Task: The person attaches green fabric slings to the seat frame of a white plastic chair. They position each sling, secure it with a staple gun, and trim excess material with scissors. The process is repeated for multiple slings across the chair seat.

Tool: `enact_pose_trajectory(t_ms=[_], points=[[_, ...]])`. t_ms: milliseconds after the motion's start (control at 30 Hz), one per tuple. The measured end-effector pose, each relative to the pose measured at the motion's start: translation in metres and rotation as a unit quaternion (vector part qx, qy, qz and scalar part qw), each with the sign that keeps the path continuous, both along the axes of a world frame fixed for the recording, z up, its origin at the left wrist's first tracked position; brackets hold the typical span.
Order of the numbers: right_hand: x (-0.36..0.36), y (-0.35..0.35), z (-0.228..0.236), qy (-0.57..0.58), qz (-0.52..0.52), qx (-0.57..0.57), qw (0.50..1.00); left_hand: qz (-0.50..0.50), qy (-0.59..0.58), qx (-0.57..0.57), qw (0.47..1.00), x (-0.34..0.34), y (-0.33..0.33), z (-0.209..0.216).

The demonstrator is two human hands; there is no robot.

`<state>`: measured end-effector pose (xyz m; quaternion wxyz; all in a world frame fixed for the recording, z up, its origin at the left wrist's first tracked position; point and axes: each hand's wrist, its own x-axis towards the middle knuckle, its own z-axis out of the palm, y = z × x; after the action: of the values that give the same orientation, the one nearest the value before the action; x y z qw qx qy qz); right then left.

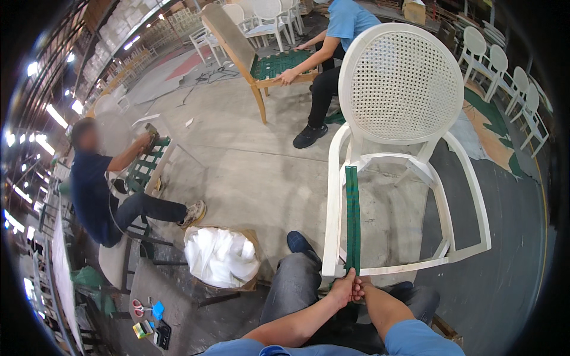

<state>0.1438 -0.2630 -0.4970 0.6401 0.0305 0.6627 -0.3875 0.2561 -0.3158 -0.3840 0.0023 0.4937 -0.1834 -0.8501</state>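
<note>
At the near rail of a white chair frame (334,202), the left hand (341,291) and the right hand (359,291) were together, closed on the lower end of a green strap (352,219); the curled fingers hid how they shared the grip. The strap ran straight from the rear of the seat opening to the near rail, beside the chair's left side as the person saw it. The rest of the opening showed floor through it. Above stood the round, perforated backrest (404,83).

To the left, a box (254,240) held crumpled white plastic, and beyond it a grey padded seat (157,285) carried red-handled scissors (138,308), a blue piece (157,310) and a black object (161,336). Farther off, a seated co-worker in a dark shirt (92,184) reached to a seat of green webbing (142,169), while another in light blue (350,26) touched a wooden-legged chair (231,44) with green webbing.
</note>
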Motion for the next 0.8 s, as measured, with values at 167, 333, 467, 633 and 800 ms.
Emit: enact_pose_trajectory(t_ms=[167, 333, 467, 633, 800], points=[[-0.006, 0.012, 0.007, 0.037, -0.036, -0.009, 0.999, 0.028, 0.05, 0.01, 0.998, -0.01, -0.001, -0.007], [0.01, 0.024, 0.033, 0.159, -0.103, 0.062, 0.98, 0.056, 0.003, -0.007, 0.998, -0.012, -0.002, -0.006], [0.037, 0.033, 0.047, -0.26, -0.25, -0.031, 0.932, 0.063, -0.02, -0.014, 0.998, -0.005, -0.006, -0.008], [0.033, 0.014, 0.065, -0.33, -0.377, -0.123, 0.857, 0.065, -0.005, 0.005, 0.998, -0.012, -0.003, -0.007], [0.012, 0.01, 0.058, -0.267, -0.337, -0.134, 0.893, 0.038, 0.013, -0.004, 0.999, -0.024, 0.001, -0.003]])
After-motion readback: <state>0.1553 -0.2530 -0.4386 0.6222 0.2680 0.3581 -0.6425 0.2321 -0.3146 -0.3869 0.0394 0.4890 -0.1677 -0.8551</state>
